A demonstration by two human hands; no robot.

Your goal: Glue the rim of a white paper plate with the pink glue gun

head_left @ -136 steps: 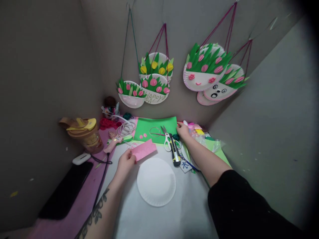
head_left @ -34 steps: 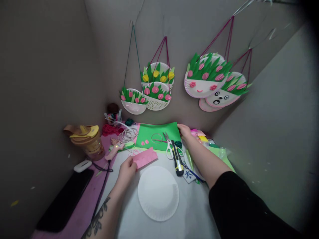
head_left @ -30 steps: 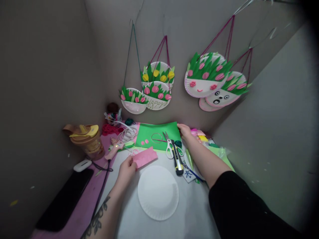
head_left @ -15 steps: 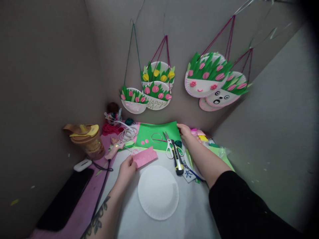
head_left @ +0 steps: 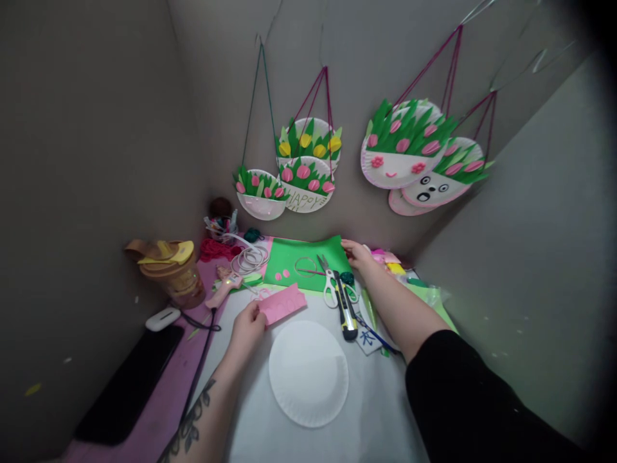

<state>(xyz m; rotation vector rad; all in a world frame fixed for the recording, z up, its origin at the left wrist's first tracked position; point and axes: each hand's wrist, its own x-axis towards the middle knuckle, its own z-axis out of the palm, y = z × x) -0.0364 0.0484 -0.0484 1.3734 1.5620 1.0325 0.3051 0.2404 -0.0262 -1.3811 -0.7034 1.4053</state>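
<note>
My left hand (head_left: 250, 321) pinches the near left end of a pink paper strip (head_left: 284, 305) above the white table. Just in front of it lies a round white paper plate (head_left: 308, 374), flat and plain. At the far right my right hand (head_left: 355, 254) has its fingers at the raised corner of a green paper sheet (head_left: 284, 252) and seems to grip its edge; the fingertips are partly hidden. On that sheet rest two small pink paper pieces (head_left: 282, 274), scissors (head_left: 330, 286) with white handles and a yellow-black utility knife (head_left: 346, 310).
Paper-plate baskets with paper tulips (head_left: 308, 183) hang on the wall. To the left stand a brown cup (head_left: 176, 280), a pink glue gun (head_left: 224, 290), a white case (head_left: 162, 319) and a black slab (head_left: 130, 386). Coiled white cable (head_left: 249, 258) and red yarn (head_left: 216, 249) lie behind.
The whole view has shifted slightly. My right hand's fingers have moved a little at the green sheet's corner; my left hand keeps the pink strip in the same place.
</note>
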